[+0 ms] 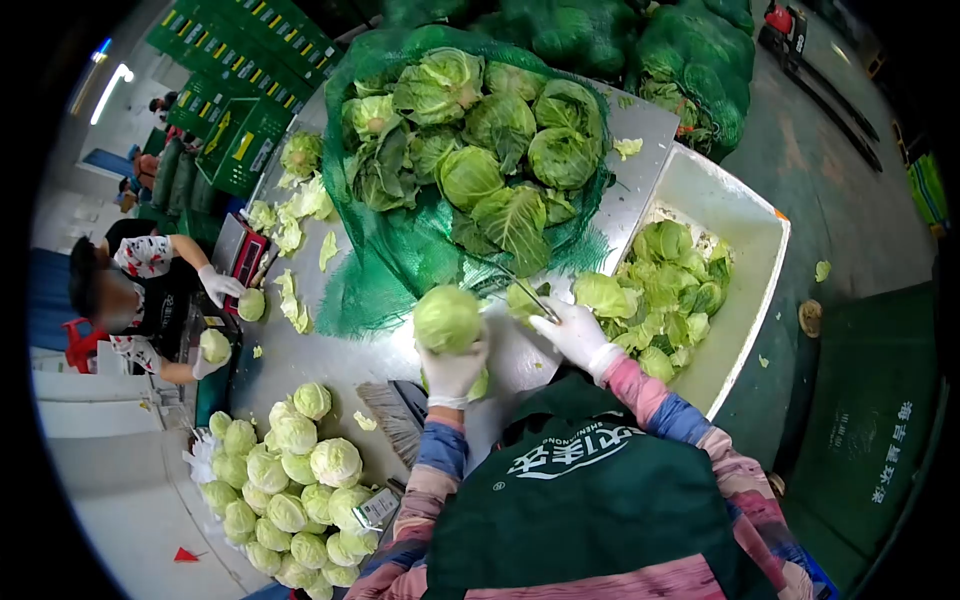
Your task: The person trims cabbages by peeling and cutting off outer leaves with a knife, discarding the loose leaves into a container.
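Note:
A pale green, trimmed cabbage (447, 319) rests in my gloved left hand (452, 372), whose fingers wrap its underside. My right hand (574, 334), gloved in white too, is closed around a knife (528, 294) with its blade slanting up and left. A loose green leaf (521, 301) lies right by the blade. Beyond both hands, a green mesh bag (370, 255) is spread open under a heap of leafy cabbages (470, 177). To the right of my right hand, a white bin (752, 215) contains many stripped outer leaves (672, 290).
Trimmed cabbages (290, 470) are piled at lower left, near a brush (392, 418). Leaf scraps (290, 225) litter the metal table (325, 350). Across at left, a person (150, 270) holds cabbages by a red scale (248, 250). Green crates (240, 145) and full mesh bags (695, 70) stand behind.

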Action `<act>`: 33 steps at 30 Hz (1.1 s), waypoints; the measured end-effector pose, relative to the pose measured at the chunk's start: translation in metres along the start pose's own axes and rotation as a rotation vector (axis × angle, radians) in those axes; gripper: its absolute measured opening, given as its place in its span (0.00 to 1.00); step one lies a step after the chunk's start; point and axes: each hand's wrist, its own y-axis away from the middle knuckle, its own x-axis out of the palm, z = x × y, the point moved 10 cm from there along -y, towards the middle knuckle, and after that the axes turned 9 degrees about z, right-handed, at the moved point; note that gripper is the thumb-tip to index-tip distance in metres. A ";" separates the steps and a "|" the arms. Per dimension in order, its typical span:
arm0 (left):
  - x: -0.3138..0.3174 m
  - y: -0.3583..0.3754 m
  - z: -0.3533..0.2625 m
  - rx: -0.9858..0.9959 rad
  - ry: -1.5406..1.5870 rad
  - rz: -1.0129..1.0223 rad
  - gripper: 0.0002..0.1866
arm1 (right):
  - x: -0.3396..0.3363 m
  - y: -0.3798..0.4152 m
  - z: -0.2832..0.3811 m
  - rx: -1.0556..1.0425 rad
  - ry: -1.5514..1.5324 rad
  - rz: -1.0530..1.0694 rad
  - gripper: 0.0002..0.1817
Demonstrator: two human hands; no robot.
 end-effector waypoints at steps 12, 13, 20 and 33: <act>-0.020 -0.007 -0.215 0.586 -0.299 -0.194 0.53 | 0.004 0.037 -0.085 0.229 0.000 0.052 0.19; 0.013 -0.038 -0.190 0.480 -0.501 -0.126 0.48 | 0.008 0.033 -0.088 0.289 -0.063 0.088 0.18; 0.157 -0.223 -0.094 0.666 -2.045 -0.213 0.53 | -0.100 0.071 -0.190 0.572 -0.414 -0.563 0.15; 0.130 -0.193 -0.075 0.522 -1.664 -0.124 0.52 | -0.114 0.099 -0.096 0.330 0.284 -0.371 0.22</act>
